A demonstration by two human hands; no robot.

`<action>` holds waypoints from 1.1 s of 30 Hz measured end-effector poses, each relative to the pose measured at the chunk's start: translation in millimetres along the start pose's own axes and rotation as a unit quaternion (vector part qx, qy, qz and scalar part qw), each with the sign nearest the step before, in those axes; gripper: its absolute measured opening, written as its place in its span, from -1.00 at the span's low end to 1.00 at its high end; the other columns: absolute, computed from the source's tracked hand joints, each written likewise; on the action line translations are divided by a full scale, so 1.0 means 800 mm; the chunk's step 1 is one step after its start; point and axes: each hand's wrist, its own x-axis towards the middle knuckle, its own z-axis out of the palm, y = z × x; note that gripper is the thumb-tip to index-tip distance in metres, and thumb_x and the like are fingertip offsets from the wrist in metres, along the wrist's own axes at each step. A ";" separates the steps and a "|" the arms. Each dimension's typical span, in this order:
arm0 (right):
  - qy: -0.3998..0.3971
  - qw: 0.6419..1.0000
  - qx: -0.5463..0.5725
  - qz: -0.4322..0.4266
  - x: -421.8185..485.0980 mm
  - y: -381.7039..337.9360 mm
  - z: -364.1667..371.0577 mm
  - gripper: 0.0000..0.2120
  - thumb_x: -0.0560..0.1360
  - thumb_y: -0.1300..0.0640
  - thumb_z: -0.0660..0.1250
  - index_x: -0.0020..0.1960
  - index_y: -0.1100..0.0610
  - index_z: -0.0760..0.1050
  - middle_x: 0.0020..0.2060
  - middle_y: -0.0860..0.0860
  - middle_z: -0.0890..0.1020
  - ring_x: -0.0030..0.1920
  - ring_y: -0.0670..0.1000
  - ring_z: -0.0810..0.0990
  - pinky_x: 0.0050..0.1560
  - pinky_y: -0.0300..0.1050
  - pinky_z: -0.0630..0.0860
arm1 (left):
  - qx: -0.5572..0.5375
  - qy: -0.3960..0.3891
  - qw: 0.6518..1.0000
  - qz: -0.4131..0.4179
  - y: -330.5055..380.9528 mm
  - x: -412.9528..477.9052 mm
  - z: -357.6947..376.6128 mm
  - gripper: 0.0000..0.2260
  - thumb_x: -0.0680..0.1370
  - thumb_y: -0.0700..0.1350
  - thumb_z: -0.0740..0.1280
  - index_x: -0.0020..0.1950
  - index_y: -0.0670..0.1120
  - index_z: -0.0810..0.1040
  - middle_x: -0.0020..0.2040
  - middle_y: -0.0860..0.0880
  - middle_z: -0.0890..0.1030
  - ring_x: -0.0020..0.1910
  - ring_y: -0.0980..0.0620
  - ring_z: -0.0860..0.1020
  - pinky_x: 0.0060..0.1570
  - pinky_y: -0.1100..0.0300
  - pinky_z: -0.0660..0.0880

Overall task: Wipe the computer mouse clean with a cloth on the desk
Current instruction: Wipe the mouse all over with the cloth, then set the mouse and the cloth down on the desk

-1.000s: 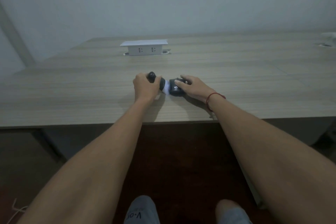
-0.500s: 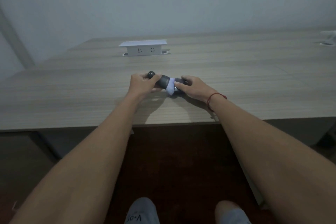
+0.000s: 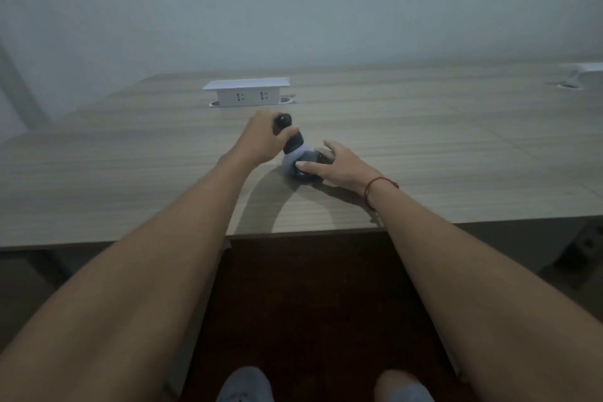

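Near desk front edge, right hand pins mouse, fingers loosely curled round it; left hand closed on dark-handled cloth pad. Keep mouse steady, short firm strokes.

No text, label, brand name, number or sign can be read anywhere in this dim, soft view. The white socket box at the back of the wooden desk shows only dark outlet openings on its front, with no lettering. The grey shoe at the bottom edge carries faint marks too blurred to make out.
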 end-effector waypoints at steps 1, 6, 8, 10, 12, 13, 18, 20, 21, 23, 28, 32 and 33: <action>0.001 1.000 0.004 0.002 0.000 0.000 0.000 -0.08 0.46 -0.13 0.43 0.59 0.17 0.00 0.55 0.06 0.24 0.50 0.09 0.27 0.42 0.01 0.26 | 0.056 -0.008 0.998 0.017 0.001 0.004 0.000 -0.80 0.55 -0.07 0.36 -0.07 -0.23 0.56 -0.13 -0.17 0.58 -0.16 -0.09 0.50 -0.10 0.12 0.43; 0.000 1.000 0.020 0.022 0.006 0.004 0.000 -0.02 0.39 -0.16 0.48 0.59 0.14 0.01 0.53 0.07 0.28 0.49 0.14 0.29 0.43 0.10 0.28 | 0.030 -0.082 0.995 0.039 0.015 0.022 -0.007 -0.79 0.55 -0.09 0.37 0.09 -0.20 0.56 0.06 -0.18 0.64 0.01 -0.11 0.61 0.04 0.03 0.57; -0.015 0.999 0.035 0.019 0.009 0.004 -0.001 -0.06 0.36 -0.18 0.51 0.55 0.13 0.12 0.47 0.09 0.38 0.46 0.17 0.35 0.37 0.09 0.36 | -0.005 -0.126 0.991 0.041 0.025 0.027 -0.009 -0.77 0.55 -0.08 0.37 0.12 -0.19 0.55 0.07 -0.18 0.65 0.00 -0.11 0.63 0.02 -0.01 0.60; -0.014 0.999 0.035 0.016 0.008 0.002 -0.002 -0.05 0.37 -0.17 0.50 0.56 0.14 0.09 0.49 0.09 0.35 0.47 0.16 0.33 0.37 0.09 0.32 | 0.041 -0.127 0.989 0.060 0.029 0.027 -0.006 -0.79 0.54 -0.06 0.38 0.09 -0.17 0.56 0.05 -0.14 0.64 -0.04 -0.05 0.61 -0.03 0.09 0.56; -0.006 0.999 0.028 0.016 0.007 0.002 0.000 0.00 0.39 -0.17 0.48 0.59 0.14 0.00 0.53 0.08 0.28 0.49 0.14 0.29 0.40 0.08 0.28 | 0.083 -0.082 0.991 0.067 0.027 0.023 0.000 -0.83 0.54 -0.08 0.38 0.04 -0.17 0.57 -0.01 -0.10 0.60 -0.07 -0.02 0.56 -0.06 0.14 0.49; -0.005 0.999 0.030 0.017 0.008 0.003 -0.001 -0.03 0.39 -0.17 0.49 0.58 0.14 0.04 0.51 0.07 0.31 0.46 0.14 0.33 0.37 0.08 0.31 | 0.084 -0.076 0.991 0.065 0.029 0.023 0.002 -0.83 0.54 -0.09 0.38 0.03 -0.17 0.57 -0.04 -0.09 0.58 -0.08 -0.03 0.55 -0.06 0.13 0.49; -0.015 0.999 0.052 0.007 0.010 0.000 0.002 -0.40 0.36 -0.14 0.52 0.28 0.09 0.43 0.20 0.04 0.57 0.25 0.15 0.53 0.03 -0.05 0.50 | 0.008 -0.136 0.990 0.037 0.043 0.023 0.001 -0.73 0.55 -0.06 0.37 0.16 -0.20 0.55 -0.02 -0.13 0.64 -0.07 -0.12 0.63 -0.01 0.00 0.59; -0.009 0.999 0.047 0.012 0.007 -0.001 0.001 -0.15 0.39 -0.13 0.50 0.51 0.14 0.18 0.40 0.07 0.43 0.42 0.15 0.39 0.28 0.06 0.40 | 0.055 -0.066 0.996 0.029 0.034 0.020 0.009 -0.80 0.55 -0.09 0.37 0.06 -0.20 0.57 -0.06 -0.08 0.57 -0.08 -0.06 0.55 -0.06 0.10 0.48; -0.003 0.999 0.043 0.014 0.007 0.002 0.001 -0.05 0.40 -0.14 0.48 0.57 0.16 0.03 0.49 0.08 0.33 0.47 0.15 0.31 0.38 0.10 0.31 | 0.075 -0.027 0.997 0.014 0.025 0.018 0.014 -0.85 0.55 -0.10 0.36 -0.02 -0.19 0.55 -0.08 -0.09 0.55 -0.10 -0.05 0.51 -0.08 0.13 0.41; 0.001 0.999 0.050 0.015 0.005 0.004 0.000 0.02 0.41 -0.15 0.47 0.59 0.16 -0.09 0.54 0.05 0.26 0.52 0.13 0.24 0.45 0.13 0.20 | 0.068 0.031 0.997 -0.017 0.008 0.013 0.022 -0.85 0.55 -0.08 0.35 -0.11 -0.16 0.52 -0.11 -0.13 0.57 -0.13 -0.08 0.50 -0.12 0.14 0.39; -0.011 0.997 0.077 0.015 0.008 0.005 0.003 0.05 0.40 -0.13 0.50 0.59 0.15 -0.10 0.52 0.00 0.31 0.50 0.09 0.29 0.50 0.13 0.20 | -0.046 0.129 0.990 -0.043 -0.012 -0.009 0.014 -0.75 0.54 -0.02 0.34 -0.12 -0.22 0.56 -0.19 -0.15 0.59 -0.21 -0.11 0.55 -0.23 0.14 0.48; -0.010 0.994 0.104 0.011 0.014 0.007 0.006 0.05 0.38 -0.10 0.52 0.59 0.15 -0.08 0.52 -0.01 0.33 0.48 0.07 0.34 0.47 0.12 0.28 | -0.023 0.150 0.983 -0.104 -0.033 -0.034 0.019 -0.76 0.52 -0.04 0.38 -0.11 -0.24 0.58 -0.20 -0.13 0.57 -0.16 -0.11 0.55 -0.22 0.19 0.38; -0.011 0.994 0.112 0.009 0.013 0.007 0.006 0.04 0.38 -0.09 0.52 0.59 0.15 -0.07 0.52 0.00 0.32 0.47 0.06 0.35 0.47 0.12 0.30 | -0.032 0.161 0.979 -0.120 -0.038 -0.038 0.020 -0.75 0.50 -0.03 0.40 -0.10 -0.24 0.60 -0.20 -0.11 0.57 -0.14 -0.11 0.57 -0.20 0.17 0.40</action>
